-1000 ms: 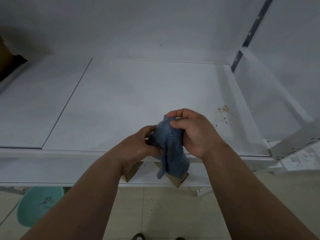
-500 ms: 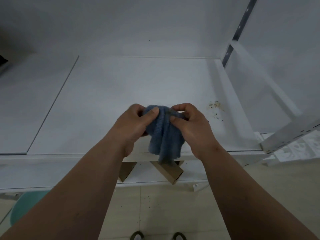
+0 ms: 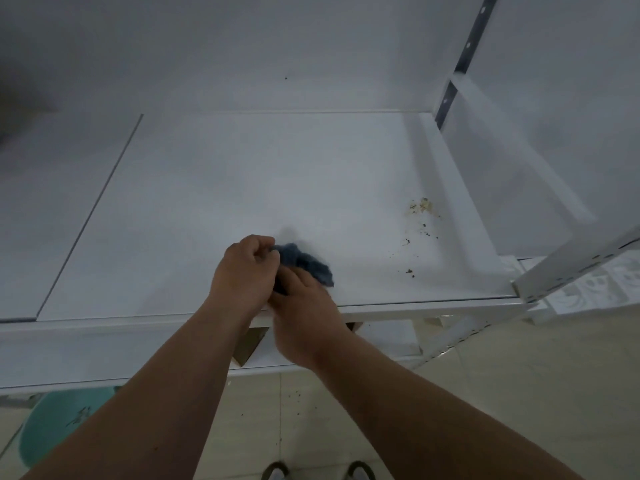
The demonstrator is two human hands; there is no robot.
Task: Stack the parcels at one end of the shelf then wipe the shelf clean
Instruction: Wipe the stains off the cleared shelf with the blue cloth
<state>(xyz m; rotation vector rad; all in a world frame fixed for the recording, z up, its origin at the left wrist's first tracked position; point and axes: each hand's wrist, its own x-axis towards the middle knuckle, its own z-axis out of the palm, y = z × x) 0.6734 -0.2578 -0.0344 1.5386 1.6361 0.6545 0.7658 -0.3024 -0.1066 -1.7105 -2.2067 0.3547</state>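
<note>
The white shelf [image 3: 242, 188] filled most of my view, its front edge running across the frame below my hands, a seam dividing its left panel from the wide right one. A second shelf level [image 3: 69, 351] showed below it, with a brown cardboard piece [image 3: 247, 346] just under my wrists. The floor [image 3: 485, 393] was pale tile; a teal round object [image 3: 59, 424] sat at lower left. I recorded no parcels in view. My left hand [image 3: 244, 271] was curled, pinching the top end of the blue cloth [image 3: 306, 263]. My right hand [image 3: 304, 310] lay just beside and partly under the left, fingers bent against the cloth's lower part; I could not tell how firmly it gripped. The cloth was bunched near the shelf's front edge. Yellowish crumbs [image 3: 420, 206] and dark specks [image 3: 408, 271] lay to the right, apart from the cloth.
</note>
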